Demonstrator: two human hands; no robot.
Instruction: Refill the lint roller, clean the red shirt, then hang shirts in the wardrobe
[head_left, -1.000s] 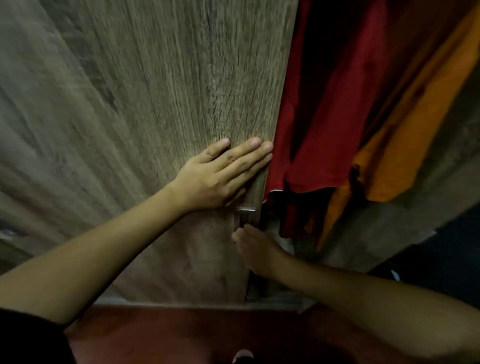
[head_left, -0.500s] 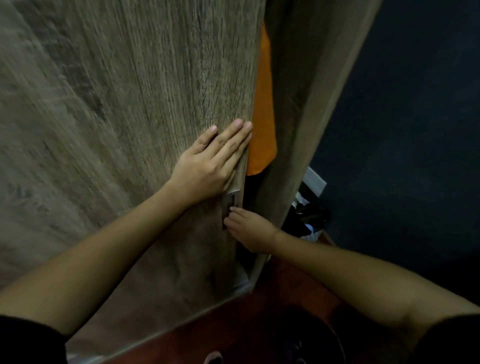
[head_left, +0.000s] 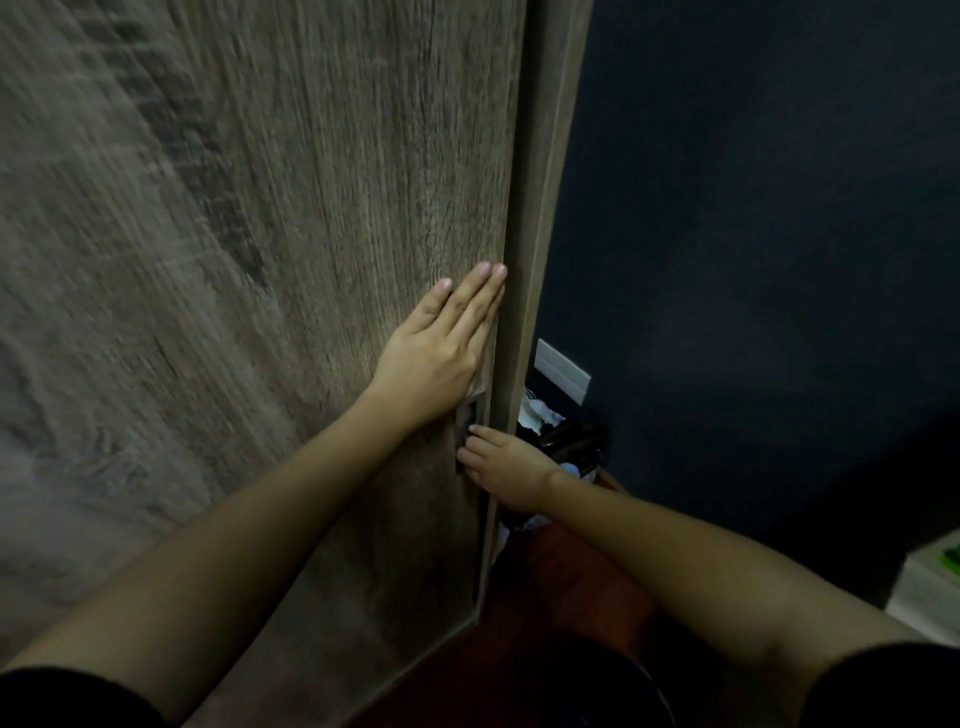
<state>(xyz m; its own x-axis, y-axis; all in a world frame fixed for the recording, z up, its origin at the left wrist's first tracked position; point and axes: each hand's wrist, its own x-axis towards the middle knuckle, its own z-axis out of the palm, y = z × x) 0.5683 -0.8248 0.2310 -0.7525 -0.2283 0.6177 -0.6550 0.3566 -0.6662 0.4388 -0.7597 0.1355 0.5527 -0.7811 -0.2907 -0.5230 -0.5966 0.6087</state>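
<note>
One upright wardrobe door (head_left: 311, 260); two hands: left hand (head_left: 431, 358) flat on it, right hand (head_left: 511, 470) at handle (head_left: 467, 415), grip indiscernible.

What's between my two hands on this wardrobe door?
Head view: a recessed handle sits between the left hand, flat above it, and the right hand at its lower end.

Two hands (head_left: 431, 358) (head_left: 511, 470), apparently one wardrobe door (head_left: 291, 270)
</note>
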